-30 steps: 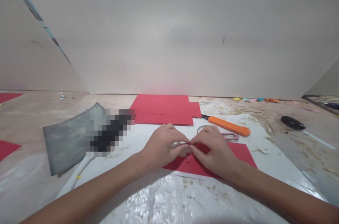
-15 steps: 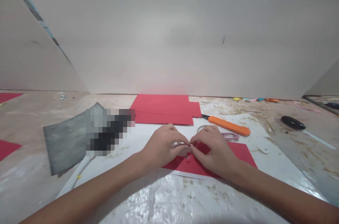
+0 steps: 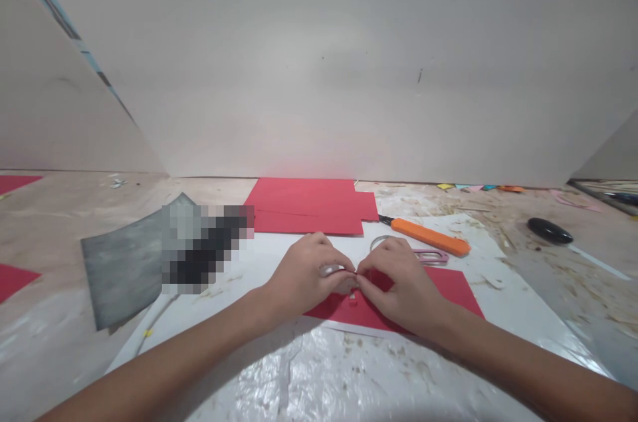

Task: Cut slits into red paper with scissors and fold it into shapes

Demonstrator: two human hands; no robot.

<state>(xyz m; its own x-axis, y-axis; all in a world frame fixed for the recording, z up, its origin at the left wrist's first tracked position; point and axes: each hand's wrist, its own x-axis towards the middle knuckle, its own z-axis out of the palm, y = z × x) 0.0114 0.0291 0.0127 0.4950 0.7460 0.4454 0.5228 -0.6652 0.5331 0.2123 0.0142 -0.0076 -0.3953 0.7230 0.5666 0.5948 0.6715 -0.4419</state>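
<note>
Between pinching grips of left hand and right hand, red paper bit.

Single head-worn view, low over the worktop, facing forward and slightly down toward a white wall that fills the upper half. Close range: left hand and right hand centre frame, forearms entering from the bottom edge.

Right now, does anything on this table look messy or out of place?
Yes: scraps and shavings litter the table on the right, around the black oval thing. Coloured offcuts lie along the foot of the wall there. Nothing looks spilled or broken.
</note>
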